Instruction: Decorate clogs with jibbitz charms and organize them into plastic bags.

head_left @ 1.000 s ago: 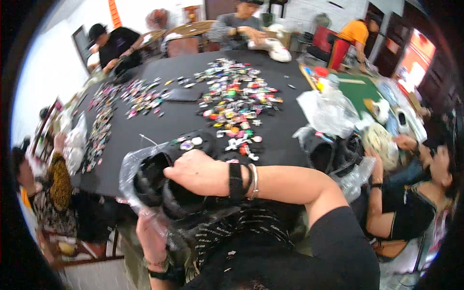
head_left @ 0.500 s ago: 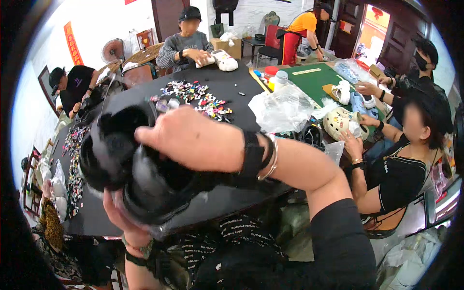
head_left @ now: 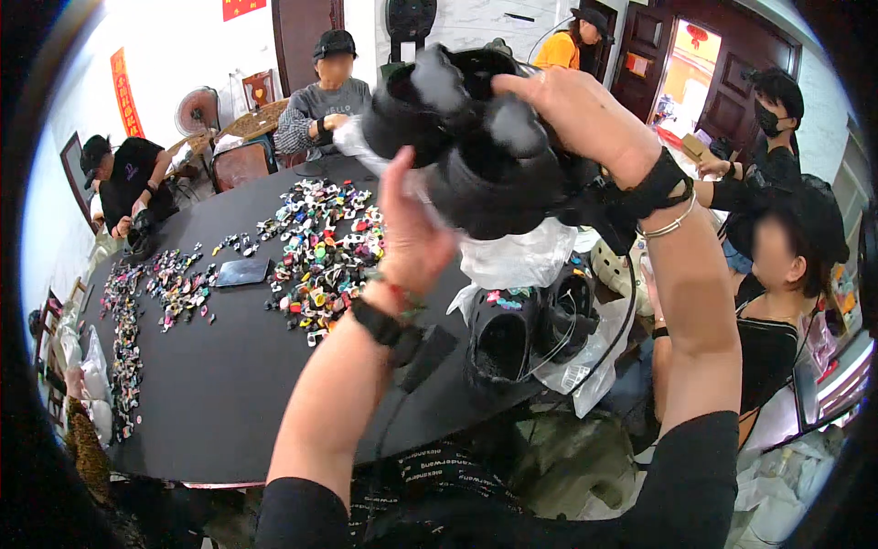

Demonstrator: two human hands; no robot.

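A pair of black clogs (head_left: 489,174) is raised in front of me above the table, slightly blurred, with the openings toward me and grey-white patches in the upper parts. My right hand (head_left: 594,119) grips them from the upper right, its thumb at the rim of an opening. My left hand (head_left: 412,224) holds them from the lower left, thumb up along the side; its other fingers are hidden. Below, on the table, stands another pair of dark clogs: one clog (head_left: 503,339) with colourful charms, beside it a second clog (head_left: 569,306) on plastic wrapping.
Heaps of small colourful charms (head_left: 320,261) cover parts of the black table (head_left: 210,384). A dark flat phone-like slab (head_left: 243,272) lies between them. Clear plastic bags (head_left: 512,261) lie under the raised clogs. A black cable (head_left: 626,329) hangs by my right wrist. Several people work around the table.
Both my hands have carried the black clogs up and to the right. The charm heaps, the dark slab and the other clogs now show more fully.
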